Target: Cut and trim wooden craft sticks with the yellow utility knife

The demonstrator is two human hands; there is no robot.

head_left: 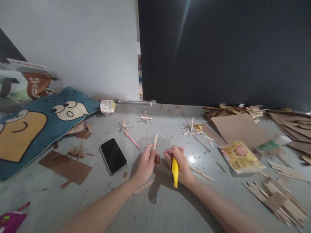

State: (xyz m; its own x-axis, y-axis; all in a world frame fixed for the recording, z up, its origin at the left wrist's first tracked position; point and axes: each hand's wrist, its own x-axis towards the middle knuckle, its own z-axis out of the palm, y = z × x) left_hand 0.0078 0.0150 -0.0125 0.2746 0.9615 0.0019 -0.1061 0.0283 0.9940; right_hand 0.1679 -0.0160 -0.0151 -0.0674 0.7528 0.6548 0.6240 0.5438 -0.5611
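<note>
My left hand [147, 162] is closed round a wooden craft stick [155, 141] that points up and away from me. My right hand [179, 163] is closed on a yellow utility knife [175, 172], its handle pointing back toward me. The two hands are close together above the grey table [155, 204], fingertips nearly touching. The knife's blade end is hidden behind my fingers.
A black phone [113, 156] lies left of my left hand, with a pink pencil [131, 139] beyond it. A blue cartoon cushion [36, 126] fills the left. Crossed-stick pieces [146, 118], loose sticks [194, 129], brown cardboard [239, 129], a yellow packet [240, 156] and stick piles [279, 197] lie right.
</note>
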